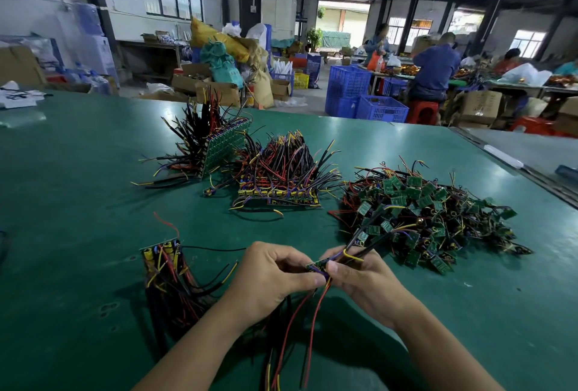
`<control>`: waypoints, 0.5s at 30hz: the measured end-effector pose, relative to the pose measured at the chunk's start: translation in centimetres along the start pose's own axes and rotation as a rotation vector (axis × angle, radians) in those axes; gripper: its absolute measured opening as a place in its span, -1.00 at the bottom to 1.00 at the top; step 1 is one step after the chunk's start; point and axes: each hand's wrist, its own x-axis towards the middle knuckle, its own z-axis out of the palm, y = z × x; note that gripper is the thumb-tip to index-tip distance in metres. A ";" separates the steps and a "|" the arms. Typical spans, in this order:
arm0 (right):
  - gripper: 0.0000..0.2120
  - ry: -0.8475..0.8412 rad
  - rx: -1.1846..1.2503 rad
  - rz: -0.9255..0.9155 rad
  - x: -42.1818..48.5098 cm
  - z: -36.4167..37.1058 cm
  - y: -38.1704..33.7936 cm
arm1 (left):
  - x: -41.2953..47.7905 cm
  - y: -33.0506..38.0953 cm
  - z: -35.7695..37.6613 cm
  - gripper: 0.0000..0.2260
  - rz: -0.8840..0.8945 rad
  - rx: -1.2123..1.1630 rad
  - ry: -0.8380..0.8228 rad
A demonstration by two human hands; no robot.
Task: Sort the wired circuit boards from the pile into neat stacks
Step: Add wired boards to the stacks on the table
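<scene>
Both hands meet near the table's front edge around one small wired circuit board (316,265). My left hand (269,278) grips its lower side and a bundle of red and black wires that trails toward me. My right hand (362,281) pinches the board from the right, with a yellow and a purple wire over its fingers. A loose pile of green boards with tangled wires (428,218) lies just beyond my right hand. To the left of my left hand a short row of stacked boards (162,253) rests with its wires pointing toward me.
Two more sorted stacks stand farther back on the green table (78,203): a tilted one (219,146) and a flat bristling one (281,178). Papers (18,98) lie at the far left corner. Blue crates (366,99), boxes and seated workers fill the room behind.
</scene>
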 end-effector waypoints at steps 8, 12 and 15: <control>-0.68 -0.013 -0.008 0.056 -0.1 -0.3 0.2 | -0.2 0.0 -0.3 -0.90 -0.004 0.024 -0.041; -0.67 -0.029 0.020 0.075 -0.2 -0.4 0.2 | -0.3 0.1 -0.3 -0.89 -0.004 0.031 -0.048; -0.71 -0.041 0.043 0.089 -0.2 -0.4 0.0 | -0.4 0.1 -0.3 -0.89 -0.006 0.023 -0.058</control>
